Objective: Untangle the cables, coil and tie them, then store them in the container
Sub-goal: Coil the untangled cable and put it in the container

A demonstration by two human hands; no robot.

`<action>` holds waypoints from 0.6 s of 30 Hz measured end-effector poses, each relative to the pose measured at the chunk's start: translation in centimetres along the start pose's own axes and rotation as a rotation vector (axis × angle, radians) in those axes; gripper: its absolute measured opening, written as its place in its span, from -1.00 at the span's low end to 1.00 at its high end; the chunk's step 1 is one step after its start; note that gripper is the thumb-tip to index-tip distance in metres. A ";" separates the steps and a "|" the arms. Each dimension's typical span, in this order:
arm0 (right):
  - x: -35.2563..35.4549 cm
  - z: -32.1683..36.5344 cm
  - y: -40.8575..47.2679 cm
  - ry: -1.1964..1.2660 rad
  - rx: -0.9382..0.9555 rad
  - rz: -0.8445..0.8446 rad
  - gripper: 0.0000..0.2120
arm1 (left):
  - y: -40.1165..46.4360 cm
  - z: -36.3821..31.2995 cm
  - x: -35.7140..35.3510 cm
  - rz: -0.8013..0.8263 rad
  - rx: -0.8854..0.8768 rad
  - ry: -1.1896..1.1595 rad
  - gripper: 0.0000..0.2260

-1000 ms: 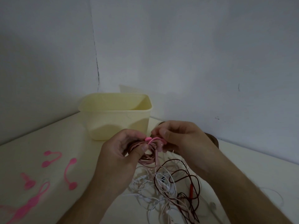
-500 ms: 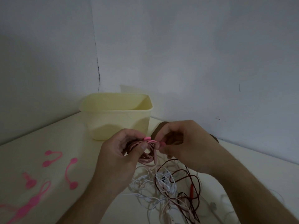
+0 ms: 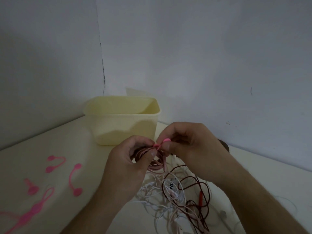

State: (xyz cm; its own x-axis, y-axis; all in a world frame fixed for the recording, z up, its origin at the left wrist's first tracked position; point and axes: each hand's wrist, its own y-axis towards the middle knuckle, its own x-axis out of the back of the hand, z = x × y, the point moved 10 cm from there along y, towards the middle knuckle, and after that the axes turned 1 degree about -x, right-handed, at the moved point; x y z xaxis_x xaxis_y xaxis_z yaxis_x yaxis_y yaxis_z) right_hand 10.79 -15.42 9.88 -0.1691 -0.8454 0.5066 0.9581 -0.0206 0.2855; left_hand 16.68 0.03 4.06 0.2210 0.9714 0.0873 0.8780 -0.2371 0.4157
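- Head view looked down on a pale table set in a corner of grey walls, with a cream plastic container standing open near the corner.
- Just in front of the container, the left hand gripped a coiled pink cable, fingers curled round the loops and the thumb pressed across them.
- The right hand, just right of the left one and also in front of the container, pinched a bright pink silicone tie between thumb and forefinger at the top of the coil; the other fingers were curled in.
- The tie lay against the coil where the two thumbs nearly met; I could not tell whether it was fastened.
- Further from the container, toward the viewer and below the hands, a tangle of cables lay on the table: thin white ones, pale pink ones and a dark maroon one, with a small red piece among them.
- Left of the container and nearer the viewer, several spare pink ties lay loose on the table, apart from each other.
- Something dark and round showed behind the right hand, mostly hidden.
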 end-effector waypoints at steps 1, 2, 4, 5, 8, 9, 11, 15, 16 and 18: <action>-0.2 -0.1 0.0 0.017 0.006 -0.004 -0.79 | 0.0 0.2 0.0 0.002 0.014 -0.032 -0.79; -0.3 -0.3 0.1 0.030 0.006 -0.016 -0.79 | 0.0 0.3 -0.1 0.002 0.030 -0.070 -0.79; -0.2 -0.9 0.1 0.052 -0.009 -0.055 -0.79 | 0.0 0.6 -0.1 -0.005 0.061 -0.146 -0.80; -0.1 -1.1 0.2 0.063 -0.017 -0.072 -0.79 | 0.0 0.7 -0.2 -0.006 0.073 -0.181 -0.80; 0.1 -1.3 0.2 0.092 -0.029 -0.096 -0.79 | -0.1 0.6 -0.4 0.018 0.085 -0.241 -0.79; 0.1 -1.4 0.2 0.098 -0.029 -0.103 -0.79 | -0.1 0.6 -0.5 0.032 0.081 -0.238 -0.79; 0.2 -1.5 0.2 0.105 -0.027 -0.126 -0.78 | -0.2 0.5 -0.7 0.048 0.076 -0.231 -0.77; 0.4 -1.5 0.1 0.069 -0.034 -0.164 -0.79 | -0.3 0.3 -0.8 0.063 0.056 -0.226 -0.74; 0.4 -1.5 0.0 0.067 -0.035 -0.162 -0.78 | -0.3 0.3 -0.8 0.064 0.051 -0.231 -0.74; 0.3 -1.5 -0.1 0.067 -0.034 -0.155 -0.73 | -0.3 0.4 -0.7 0.049 0.052 -0.255 -0.74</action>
State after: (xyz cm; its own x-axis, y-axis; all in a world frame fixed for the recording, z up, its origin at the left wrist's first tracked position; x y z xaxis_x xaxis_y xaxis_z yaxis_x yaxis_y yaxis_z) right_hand 11.02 -16.51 8.77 -0.3008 -0.8642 0.4033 0.9292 -0.1703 0.3281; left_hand 16.43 -0.56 3.56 0.3580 0.9250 -0.1273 0.8829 -0.2910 0.3685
